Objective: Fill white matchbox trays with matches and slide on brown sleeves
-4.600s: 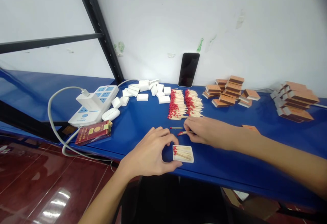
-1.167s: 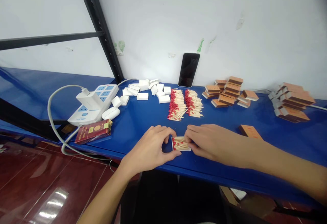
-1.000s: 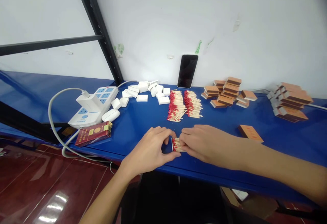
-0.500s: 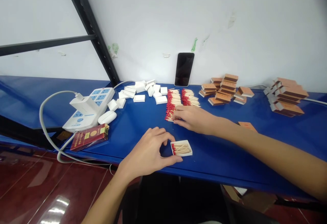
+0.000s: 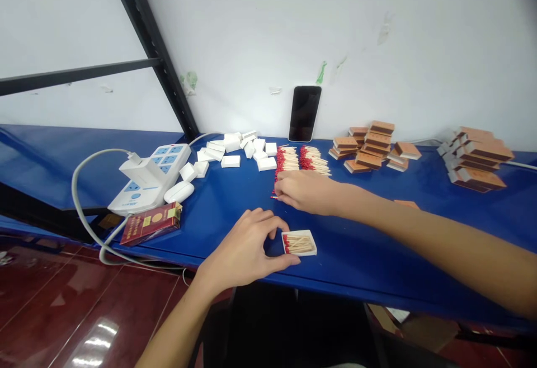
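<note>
A small white tray [image 5: 299, 243] holding several red-tipped matches lies near the front edge of the blue table [image 5: 235, 200]. My left hand [image 5: 247, 248] curls beside it, thumb and forefinger pinching the tray's left end. My right hand [image 5: 304, 190] rests palm down on the near end of the loose match pile [image 5: 300, 160], fingers closed over some matches; what it grips is hidden.
Empty white trays [image 5: 235, 150] lie back left, orange box sleeves [image 5: 371, 147] and another stack [image 5: 478, 161] back right. A phone [image 5: 305, 113] leans on the wall. A power strip [image 5: 149, 175], white case [image 5: 179, 191] and red packet [image 5: 151, 222] sit left. A black steel post [image 5: 155, 55] slants behind.
My right hand left the tray and reached back to the match pile, sliding slightly left over it. My left hand stayed on the tray.
</note>
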